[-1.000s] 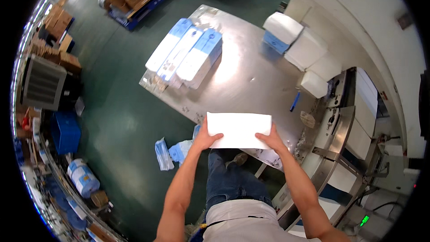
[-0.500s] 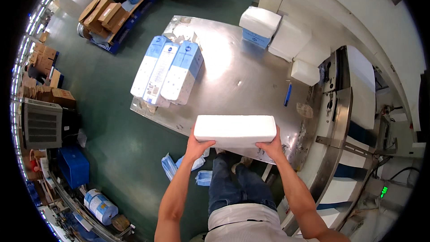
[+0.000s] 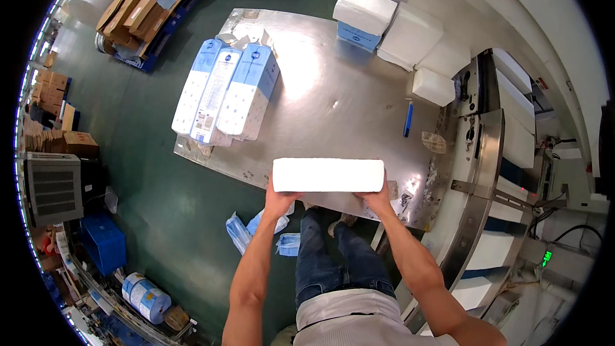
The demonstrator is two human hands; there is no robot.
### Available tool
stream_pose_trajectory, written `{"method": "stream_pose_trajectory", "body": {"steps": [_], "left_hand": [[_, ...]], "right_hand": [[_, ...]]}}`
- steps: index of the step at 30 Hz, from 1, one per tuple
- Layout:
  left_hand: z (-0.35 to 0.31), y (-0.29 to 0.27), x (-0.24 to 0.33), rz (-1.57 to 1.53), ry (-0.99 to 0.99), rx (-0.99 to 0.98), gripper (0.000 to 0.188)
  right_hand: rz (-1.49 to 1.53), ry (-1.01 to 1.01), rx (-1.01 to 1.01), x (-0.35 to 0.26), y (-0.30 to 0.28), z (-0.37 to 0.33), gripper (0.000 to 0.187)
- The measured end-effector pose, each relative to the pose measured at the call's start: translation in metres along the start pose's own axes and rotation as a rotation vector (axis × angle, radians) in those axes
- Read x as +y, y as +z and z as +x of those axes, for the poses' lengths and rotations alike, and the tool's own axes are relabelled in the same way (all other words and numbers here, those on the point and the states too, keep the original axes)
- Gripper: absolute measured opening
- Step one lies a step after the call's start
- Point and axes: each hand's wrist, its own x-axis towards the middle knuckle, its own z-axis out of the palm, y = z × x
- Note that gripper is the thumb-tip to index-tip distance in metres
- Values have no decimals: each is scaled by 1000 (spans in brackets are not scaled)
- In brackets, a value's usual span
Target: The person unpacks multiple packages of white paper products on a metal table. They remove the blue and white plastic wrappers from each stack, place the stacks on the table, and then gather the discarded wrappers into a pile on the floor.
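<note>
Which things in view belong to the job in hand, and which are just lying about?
Likely part of the job:
- white paper block, gripped between left hand and right hand
- metal table
- three blue-and-white packs on it

Seemingly just lying about:
- blue pen-like tool on the table
- pale-blue wrappers on the floor
- cardboard boxes on the pallet

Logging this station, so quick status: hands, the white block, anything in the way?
Left hand, right hand gripping white block, one at each end. Appears over metal table's near edge. Blue-and-white packs and blue tool beyond, both apart from it.
</note>
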Motion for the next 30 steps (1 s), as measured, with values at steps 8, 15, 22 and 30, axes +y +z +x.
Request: {"method": "stream_pose_trajectory", "body": {"steps": [8,15,22,30], "left_hand": [[-9,-24,34,-69,73,80,110],[6,-8,11,-42,-32,25,84],[105,-58,130,399,-178,-174,83],[66,-51,164,950,137,257,54]], "right_hand": [[16,79,-4,19,-31,-7,106],[82,223,-3,29,3,-12,92],[-44,464,-108,-82,3,37,87],[-61,523,-50,-92,43,70,95]]}}
